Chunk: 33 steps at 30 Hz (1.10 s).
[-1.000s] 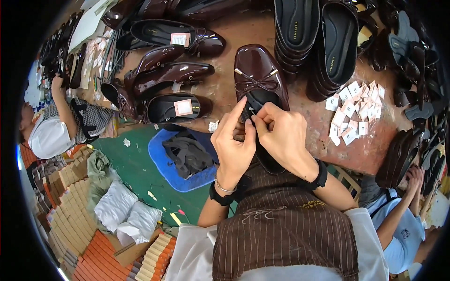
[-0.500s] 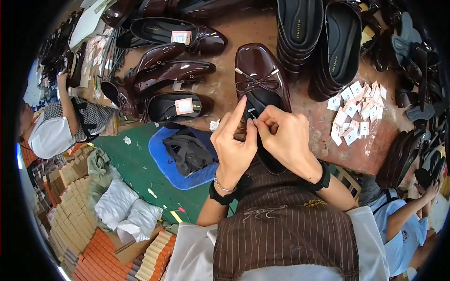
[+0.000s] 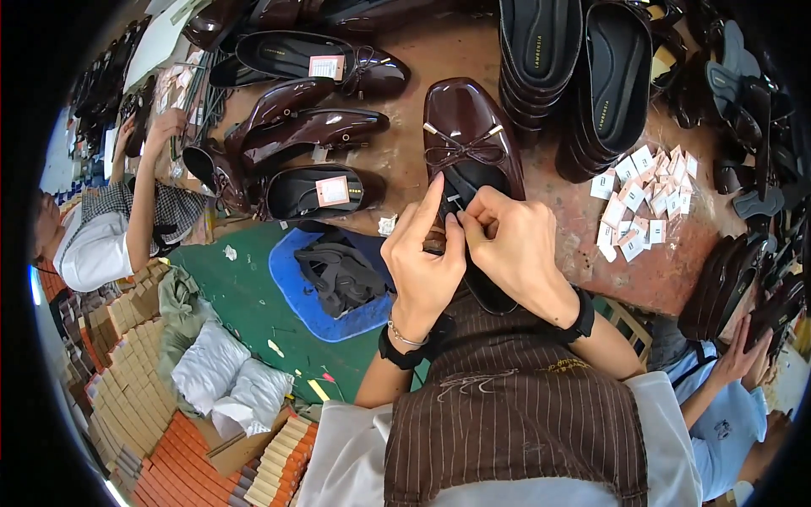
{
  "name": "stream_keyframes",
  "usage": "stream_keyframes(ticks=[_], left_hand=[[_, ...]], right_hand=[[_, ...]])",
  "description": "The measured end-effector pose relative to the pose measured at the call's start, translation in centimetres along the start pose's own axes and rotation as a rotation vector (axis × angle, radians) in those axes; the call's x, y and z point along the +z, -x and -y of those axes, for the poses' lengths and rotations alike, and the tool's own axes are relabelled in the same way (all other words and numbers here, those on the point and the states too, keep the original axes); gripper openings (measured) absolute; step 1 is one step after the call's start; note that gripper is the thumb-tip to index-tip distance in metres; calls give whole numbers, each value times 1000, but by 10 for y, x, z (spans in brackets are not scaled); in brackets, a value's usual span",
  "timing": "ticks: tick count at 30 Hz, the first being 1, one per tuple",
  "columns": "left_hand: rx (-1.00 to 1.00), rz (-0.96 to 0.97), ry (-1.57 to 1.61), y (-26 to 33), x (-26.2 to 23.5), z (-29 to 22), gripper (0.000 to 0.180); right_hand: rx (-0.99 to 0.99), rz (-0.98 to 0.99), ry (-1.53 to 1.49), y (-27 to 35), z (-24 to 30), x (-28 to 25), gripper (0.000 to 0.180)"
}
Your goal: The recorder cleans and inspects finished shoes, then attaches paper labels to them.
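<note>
A glossy dark burgundy bow shoe (image 3: 466,110) lies toe away from me on the table, its black inside partly covered by my hands. My left hand (image 3: 421,258) is over its left side, index finger stretched along the opening and thumb bent inward; its other fingers are mostly hidden. Thumb and index of my right hand (image 3: 517,241) are pinched together over the opening, close to the left thumb tip. Whatever the fingertips hold is too small to make out. A small dark piece with a white mark shows between the hands.
Right of the shoe stand stacked shoes (image 3: 604,93) and a heap of white-and-pink tags (image 3: 646,198). More burgundy shoes (image 3: 317,131) lie left, some tagged. A blue bin (image 3: 291,287) of dark pieces stands below the table's left edge. Co-workers (image 3: 101,241) are at both sides.
My hands and the shoe have hardly moved. The co-worker on the left has an arm reaching farther over the table; the one on the right has lowered their hands to a dark shoe.
</note>
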<state>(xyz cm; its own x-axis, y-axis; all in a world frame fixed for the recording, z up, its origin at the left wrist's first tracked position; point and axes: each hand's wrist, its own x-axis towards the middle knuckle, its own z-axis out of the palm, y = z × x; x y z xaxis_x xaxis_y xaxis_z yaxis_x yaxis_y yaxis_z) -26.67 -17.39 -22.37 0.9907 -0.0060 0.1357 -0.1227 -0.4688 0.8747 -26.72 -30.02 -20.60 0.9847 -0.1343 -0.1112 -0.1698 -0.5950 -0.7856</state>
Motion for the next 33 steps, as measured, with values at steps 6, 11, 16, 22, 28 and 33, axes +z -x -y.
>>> stream_keyframes(ticks=[6,11,16,22,28,33], left_hand=[[34,-22,-25,0,0,0,50],[31,-16,-8,0,0,-1,49],[30,-14,-17,-2,-1,-1,49],[43,-13,-29,-2,-1,0,48],[38,-13,-33,-1,-1,-2,49],[49,-22,-47,-1,0,0,49]], right_hand=[[-29,-3,17,-1,0,1,6],[-25,-14,-16,-1,0,1,5],[-48,38,-14,1,-3,-2,5],[-7,8,9,-3,2,0,7],[-8,-9,-19,-2,0,1,8],[-17,8,-4,-2,0,1,8]])
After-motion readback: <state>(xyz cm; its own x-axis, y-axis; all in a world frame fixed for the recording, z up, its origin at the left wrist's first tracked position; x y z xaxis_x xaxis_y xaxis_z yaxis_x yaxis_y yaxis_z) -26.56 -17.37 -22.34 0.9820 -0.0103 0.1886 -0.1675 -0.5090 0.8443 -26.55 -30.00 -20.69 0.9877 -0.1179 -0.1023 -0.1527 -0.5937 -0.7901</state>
